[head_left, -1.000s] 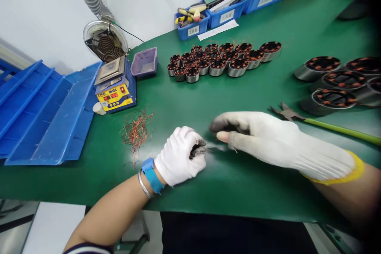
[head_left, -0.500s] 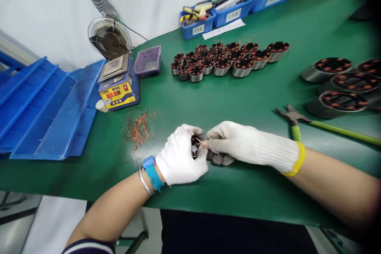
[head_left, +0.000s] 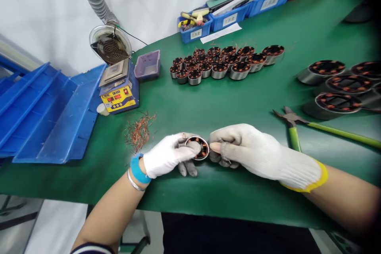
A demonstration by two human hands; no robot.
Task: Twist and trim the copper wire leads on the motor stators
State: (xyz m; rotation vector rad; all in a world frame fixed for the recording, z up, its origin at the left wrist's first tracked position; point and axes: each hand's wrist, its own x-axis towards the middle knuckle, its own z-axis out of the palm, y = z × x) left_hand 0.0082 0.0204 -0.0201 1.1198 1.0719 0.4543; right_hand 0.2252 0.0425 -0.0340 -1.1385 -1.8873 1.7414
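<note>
My left hand [head_left: 168,155], in a white glove with a blue wristband, grips a small round stator [head_left: 199,147] with copper windings; its open face is turned up towards me. My right hand [head_left: 256,151], in a white glove with a yellow cuff, has its fingers pinched at the stator's right edge, thumb and forefinger touching it. Both hands hover just above the green mat [head_left: 232,103] near its front edge.
A pile of copper wire clippings [head_left: 138,131] lies left of my hands. Green-handled pliers [head_left: 293,127] lie to the right. Rows of small stators [head_left: 220,65] stand behind, larger ones [head_left: 336,83] at right. A yellow-and-blue solder pot [head_left: 119,87], purple tray [head_left: 147,65] and blue bins [head_left: 226,16] stand at the back.
My left hand has turned the stator so its wound face shows upward. My right hand, stretched out a second ago, has drawn in and closed its fingers at the stator's edge.
</note>
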